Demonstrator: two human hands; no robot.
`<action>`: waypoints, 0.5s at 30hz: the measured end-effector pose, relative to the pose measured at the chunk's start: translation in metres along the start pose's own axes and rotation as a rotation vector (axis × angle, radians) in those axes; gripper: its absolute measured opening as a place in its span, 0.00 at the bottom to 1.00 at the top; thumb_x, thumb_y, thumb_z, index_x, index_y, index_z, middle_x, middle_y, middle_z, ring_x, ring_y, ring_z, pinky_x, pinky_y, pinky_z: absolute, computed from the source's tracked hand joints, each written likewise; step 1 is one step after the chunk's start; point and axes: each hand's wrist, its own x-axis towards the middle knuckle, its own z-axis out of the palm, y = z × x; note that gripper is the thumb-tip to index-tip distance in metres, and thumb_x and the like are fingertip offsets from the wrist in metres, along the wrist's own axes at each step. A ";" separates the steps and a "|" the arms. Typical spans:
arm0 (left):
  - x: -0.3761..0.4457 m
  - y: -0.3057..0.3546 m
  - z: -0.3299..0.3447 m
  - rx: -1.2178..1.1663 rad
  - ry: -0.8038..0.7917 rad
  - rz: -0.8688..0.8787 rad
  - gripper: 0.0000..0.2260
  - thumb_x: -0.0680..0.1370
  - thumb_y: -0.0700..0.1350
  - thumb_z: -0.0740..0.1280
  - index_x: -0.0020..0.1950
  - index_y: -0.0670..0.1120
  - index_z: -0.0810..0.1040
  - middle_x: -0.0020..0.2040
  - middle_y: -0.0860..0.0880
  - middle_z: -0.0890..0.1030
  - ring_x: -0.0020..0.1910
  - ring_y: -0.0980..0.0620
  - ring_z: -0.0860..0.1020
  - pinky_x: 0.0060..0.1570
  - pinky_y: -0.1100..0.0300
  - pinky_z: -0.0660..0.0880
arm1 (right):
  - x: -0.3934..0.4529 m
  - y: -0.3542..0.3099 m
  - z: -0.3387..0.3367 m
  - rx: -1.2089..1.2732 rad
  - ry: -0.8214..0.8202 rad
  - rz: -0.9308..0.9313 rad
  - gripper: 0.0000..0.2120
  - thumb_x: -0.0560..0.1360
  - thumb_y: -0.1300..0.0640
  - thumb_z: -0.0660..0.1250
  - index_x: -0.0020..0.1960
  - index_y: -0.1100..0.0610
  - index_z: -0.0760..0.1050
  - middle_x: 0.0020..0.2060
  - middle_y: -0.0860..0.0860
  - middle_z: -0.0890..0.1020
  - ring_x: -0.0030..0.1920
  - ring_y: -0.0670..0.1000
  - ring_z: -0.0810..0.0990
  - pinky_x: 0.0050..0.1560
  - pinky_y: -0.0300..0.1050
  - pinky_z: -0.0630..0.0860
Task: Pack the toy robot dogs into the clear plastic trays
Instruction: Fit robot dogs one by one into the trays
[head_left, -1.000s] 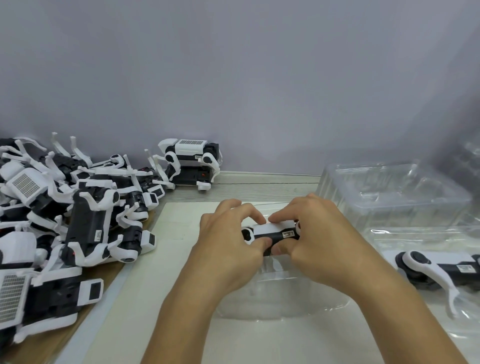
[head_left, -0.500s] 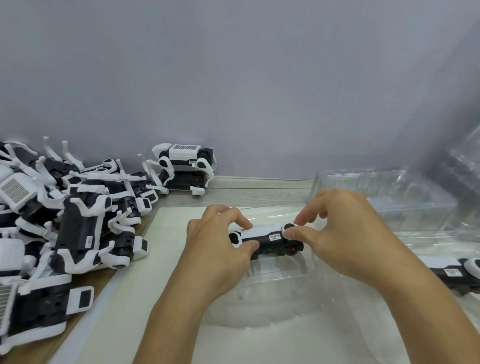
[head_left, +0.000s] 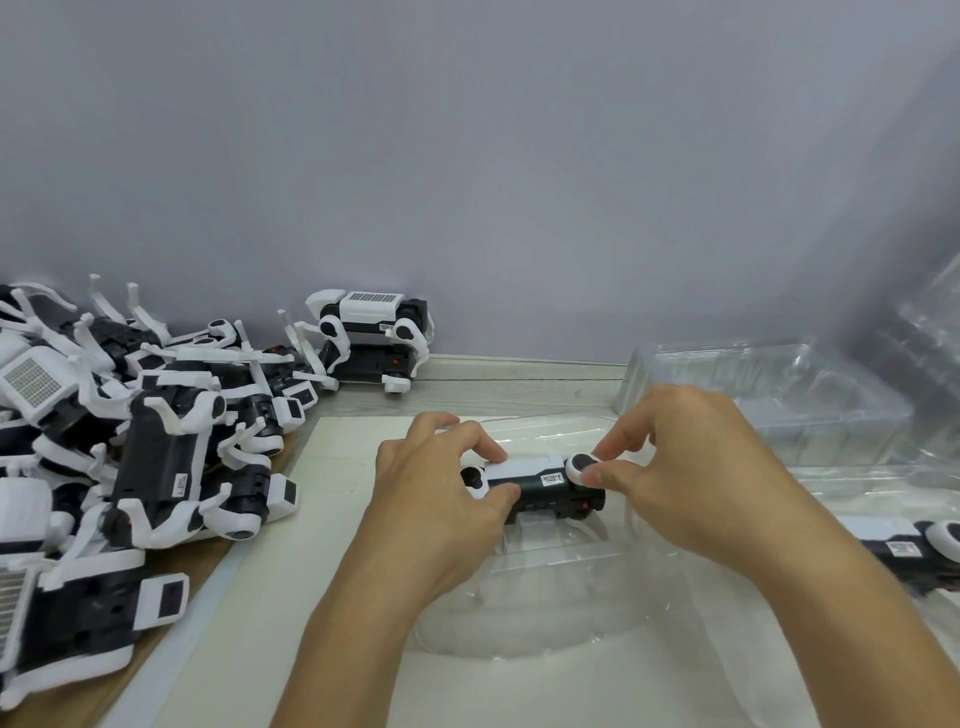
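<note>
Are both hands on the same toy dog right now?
Yes: the left hand grips one end of the toy dog and the right hand pinches its other end.

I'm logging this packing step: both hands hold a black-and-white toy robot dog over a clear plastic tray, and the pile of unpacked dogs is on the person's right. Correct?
Not quite. The head view shows the pile of unpacked black-and-white toy robot dogs on the person's left. Otherwise right: left hand and right hand hold the toy robot dog over the clear plastic tray.
</note>
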 end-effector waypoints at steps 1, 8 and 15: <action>0.000 0.000 0.000 -0.004 0.001 -0.003 0.06 0.76 0.52 0.70 0.47 0.61 0.74 0.64 0.65 0.66 0.59 0.59 0.59 0.42 0.74 0.59 | -0.001 0.001 -0.005 -0.018 -0.041 0.007 0.06 0.67 0.45 0.79 0.41 0.43 0.83 0.40 0.40 0.75 0.43 0.39 0.73 0.37 0.35 0.66; 0.001 0.000 0.002 -0.006 0.000 -0.017 0.05 0.76 0.52 0.70 0.50 0.60 0.75 0.62 0.67 0.65 0.58 0.60 0.59 0.43 0.66 0.62 | -0.006 0.002 -0.024 -0.057 -0.148 0.077 0.13 0.61 0.47 0.83 0.38 0.41 0.79 0.43 0.39 0.74 0.42 0.38 0.74 0.34 0.32 0.64; 0.000 0.000 0.001 0.025 -0.016 -0.002 0.06 0.77 0.53 0.69 0.51 0.60 0.74 0.64 0.65 0.65 0.59 0.58 0.59 0.49 0.61 0.64 | -0.006 -0.004 -0.013 -0.053 -0.162 0.114 0.16 0.65 0.53 0.81 0.42 0.44 0.75 0.43 0.41 0.71 0.43 0.43 0.73 0.44 0.41 0.70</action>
